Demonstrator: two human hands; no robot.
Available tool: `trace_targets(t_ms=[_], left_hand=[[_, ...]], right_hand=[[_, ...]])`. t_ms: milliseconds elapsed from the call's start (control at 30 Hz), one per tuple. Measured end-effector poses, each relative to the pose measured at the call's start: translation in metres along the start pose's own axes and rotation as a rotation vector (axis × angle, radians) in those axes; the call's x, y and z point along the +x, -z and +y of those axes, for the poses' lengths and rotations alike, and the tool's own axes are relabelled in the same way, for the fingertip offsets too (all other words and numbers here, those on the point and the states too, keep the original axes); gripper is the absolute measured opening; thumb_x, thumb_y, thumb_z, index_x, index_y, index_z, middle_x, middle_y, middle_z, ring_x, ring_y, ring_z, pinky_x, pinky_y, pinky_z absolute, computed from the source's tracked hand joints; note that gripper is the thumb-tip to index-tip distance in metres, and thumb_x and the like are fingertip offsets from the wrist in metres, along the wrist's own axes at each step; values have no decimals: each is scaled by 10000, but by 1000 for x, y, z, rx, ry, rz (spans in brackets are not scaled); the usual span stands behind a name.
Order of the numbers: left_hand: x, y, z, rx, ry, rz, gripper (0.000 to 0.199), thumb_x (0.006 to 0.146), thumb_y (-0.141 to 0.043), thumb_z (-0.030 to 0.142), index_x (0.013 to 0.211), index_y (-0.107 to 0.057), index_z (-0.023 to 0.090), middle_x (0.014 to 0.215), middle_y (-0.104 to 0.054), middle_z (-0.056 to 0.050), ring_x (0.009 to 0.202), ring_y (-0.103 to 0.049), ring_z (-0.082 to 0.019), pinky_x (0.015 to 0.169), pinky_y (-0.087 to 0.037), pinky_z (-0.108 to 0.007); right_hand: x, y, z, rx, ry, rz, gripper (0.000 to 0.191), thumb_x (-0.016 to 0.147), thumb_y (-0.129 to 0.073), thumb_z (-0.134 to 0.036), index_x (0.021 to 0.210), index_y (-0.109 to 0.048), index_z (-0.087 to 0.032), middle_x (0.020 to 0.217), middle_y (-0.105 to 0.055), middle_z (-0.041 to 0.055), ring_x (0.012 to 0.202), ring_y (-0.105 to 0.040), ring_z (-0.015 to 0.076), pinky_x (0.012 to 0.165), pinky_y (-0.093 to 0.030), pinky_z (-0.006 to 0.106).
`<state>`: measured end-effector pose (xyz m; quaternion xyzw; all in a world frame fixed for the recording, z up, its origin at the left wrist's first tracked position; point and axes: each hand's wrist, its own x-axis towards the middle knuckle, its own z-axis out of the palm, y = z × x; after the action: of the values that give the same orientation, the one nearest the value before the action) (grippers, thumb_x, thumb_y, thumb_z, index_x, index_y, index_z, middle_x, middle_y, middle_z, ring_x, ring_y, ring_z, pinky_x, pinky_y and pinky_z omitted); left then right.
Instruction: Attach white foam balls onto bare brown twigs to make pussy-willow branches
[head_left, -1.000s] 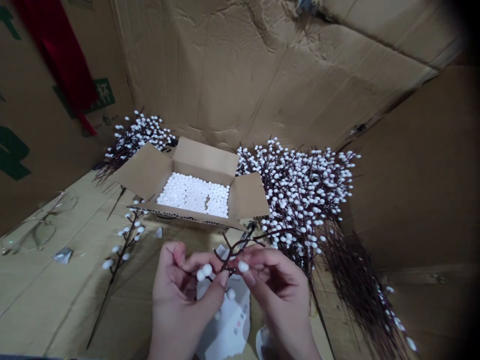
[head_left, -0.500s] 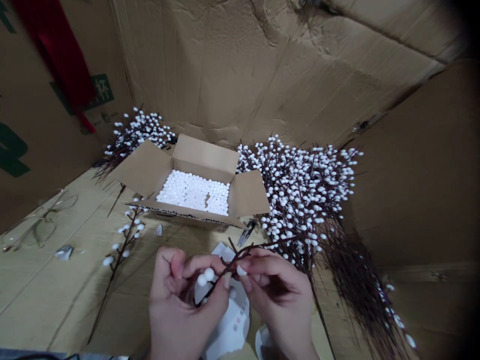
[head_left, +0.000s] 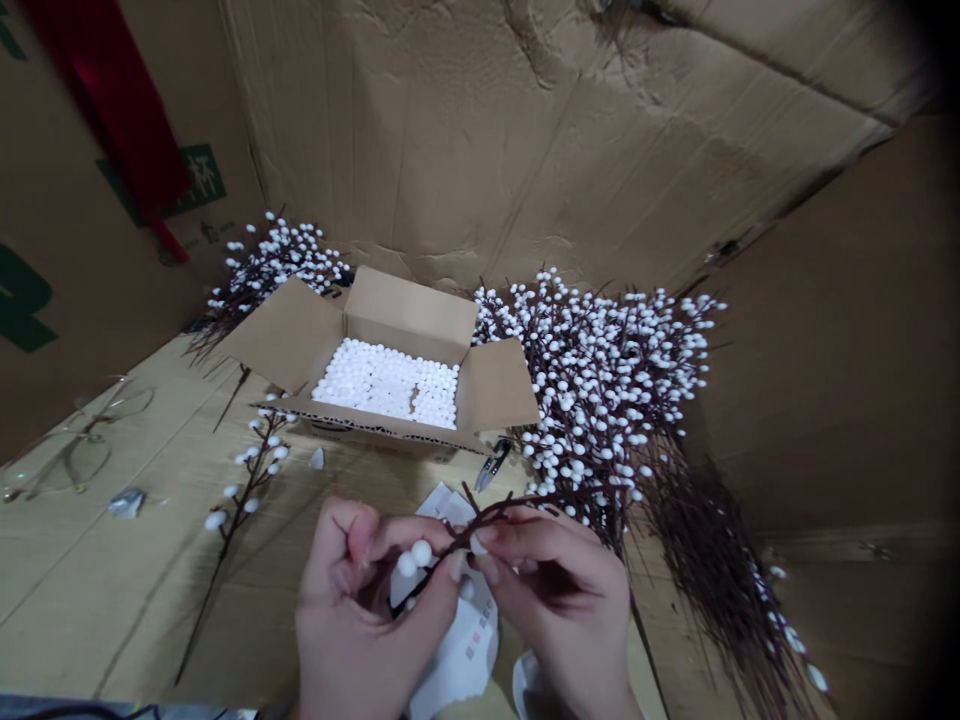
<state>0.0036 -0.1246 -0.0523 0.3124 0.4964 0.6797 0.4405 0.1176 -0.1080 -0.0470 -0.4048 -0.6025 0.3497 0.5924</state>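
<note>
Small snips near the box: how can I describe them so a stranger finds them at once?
Start at the open cardboard box of white balls. At its front right corner lie small dark snips, the only cutting tool in view.

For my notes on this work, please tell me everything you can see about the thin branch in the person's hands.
The thin branch is dark brown with short side twigs, and it looks artificial. White round balls sit on it near the left hand, and another shows by the right hand. It tilts upward toward the right, with its far end reaching past the right hand. Fingers of both hands pinch it, above a white paper.
</note>
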Motion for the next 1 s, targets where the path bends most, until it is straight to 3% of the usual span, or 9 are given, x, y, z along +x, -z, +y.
trace_targets(t_ms=[400,567,700,867,933,1000], left_hand=[[3,8,2,-41,148,-34,435,592,-810,110,653,-404,254,583,-694,61,622,-693,-142,613,-558,-201],[21,27,-10,7,160,-286,283,610,-821,116,789,-630,223,640,-737,8,589,-691,-154,530,-548,-184],[26,34,-19,49,197,-327,96,704,-779,207,797,-758,199,748,-762,-45,648,-698,-172,573,-561,-203],[20,30,-23,-33,262,-221,74,695,-779,267,740,-787,209,707,-737,-39,626,-654,-159,548,-522,-193],[19,27,-21,-75,302,-204,90,693,-768,294,723,-782,210,723,-735,-43,607,-629,-153,531,-506,-198],[19,25,-18,-77,334,-200,112,701,-748,310,678,-764,202,705,-714,-38,541,-563,-126,482,-458,-189]], right_hand=[[-1,7,2,-86,19,-73,349,716,-738,-33,854,-790,-349,781,-797,-33,704,-746,135,680,-605,195],[2,15,-1,-128,-17,-147,310,705,-781,-84,910,-794,-316,804,-802,14,672,-753,171,623,-620,228],[9,33,-11,-216,-9,-172,307,718,-773,-95,927,-785,-320,826,-803,5,699,-758,176,641,-629,244],[53,47,-16,-316,36,171,181,804,-704,-144,881,-764,-297,791,-782,-14,704,-735,145,645,-612,248],[84,41,-9,-466,87,83,133,796,-698,-159,866,-754,-257,810,-777,-1,717,-724,159,657,-599,281],[113,29,1,-699,132,-144,147,823,-640,-139,895,-748,-207,835,-779,24,733,-719,175,687,-580,310]])
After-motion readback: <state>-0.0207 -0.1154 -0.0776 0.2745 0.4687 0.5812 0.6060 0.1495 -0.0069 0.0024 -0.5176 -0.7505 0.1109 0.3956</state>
